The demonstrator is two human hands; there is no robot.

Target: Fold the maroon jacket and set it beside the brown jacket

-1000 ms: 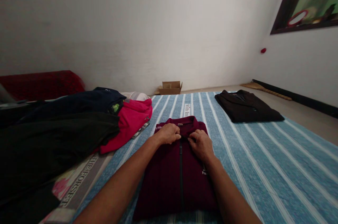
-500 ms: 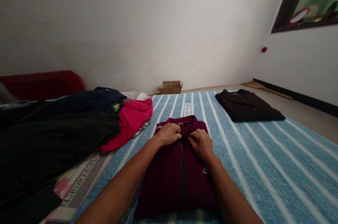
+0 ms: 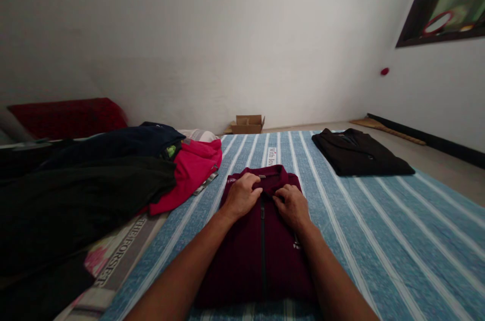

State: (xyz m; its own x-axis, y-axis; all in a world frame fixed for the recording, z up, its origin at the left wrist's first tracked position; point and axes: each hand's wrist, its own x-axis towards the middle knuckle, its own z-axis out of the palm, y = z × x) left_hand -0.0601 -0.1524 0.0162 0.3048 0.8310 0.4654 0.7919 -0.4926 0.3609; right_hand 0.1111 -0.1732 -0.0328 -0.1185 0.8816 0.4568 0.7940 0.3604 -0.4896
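Observation:
In front of me lies a folded maroon zip-up jacket (image 3: 242, 260), its collar pointing away and its dark zip running down the middle. My left hand (image 3: 243, 195) pinches the left side of the collar, fingers closed on the cloth. On the collar's other side, my right hand (image 3: 293, 205) grips the fabric with bent fingers. The zip pull hangs just below, between the two hands. White lettering shows at the left shoulder and beside my right wrist. My forearms cover parts of both sides of the jacket.
A blue striped bedsheet (image 3: 341, 240) spreads beneath. At the back right sits a folded dark brown garment (image 3: 364, 154). Dark clothes (image 3: 94, 190) and a bright pink garment (image 3: 197, 164) are heaped at left. A cardboard box (image 3: 248, 124) stands by the wall.
The view has shifted slightly, so everything appears a little further right. Both hands stay at the collar, with the left hand's fingers slightly raised.

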